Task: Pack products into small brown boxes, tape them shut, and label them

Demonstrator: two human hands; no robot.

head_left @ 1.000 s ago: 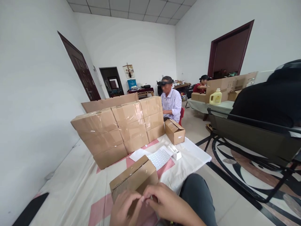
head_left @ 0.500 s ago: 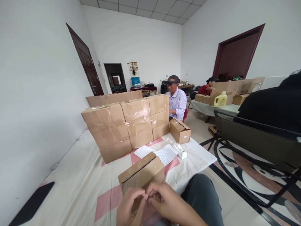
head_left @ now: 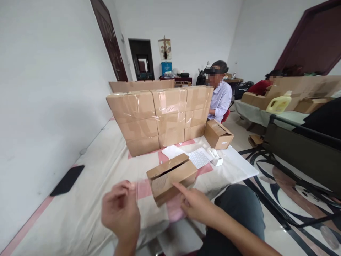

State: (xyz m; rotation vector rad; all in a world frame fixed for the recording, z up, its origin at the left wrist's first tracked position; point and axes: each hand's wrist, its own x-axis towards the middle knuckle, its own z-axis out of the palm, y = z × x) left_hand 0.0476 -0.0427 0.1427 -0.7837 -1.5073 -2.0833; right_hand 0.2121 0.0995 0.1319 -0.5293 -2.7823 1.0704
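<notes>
A small cardboard box lies on the cloth in front of me, with a dark gap running between its top flaps. My right hand has its index finger stretched out against the box's near upper edge; its other fingers are curled. To the left of the box, my left hand is raised and slightly blurred. Its thumb and index finger are pinched together, and whatever is between them is too faint to name. Just behind the box is a white tape dispenser beside a printed sheet of labels.
Several taped cartons form a stacked wall at the back of the table. Another carton stands to its right, flaps slightly raised. A black phone-like slab lies at left. A person sits behind the cartons.
My hands were together in front of the box; now they are apart, the left moved left and the right reaching to the box. The view has tilted down.
</notes>
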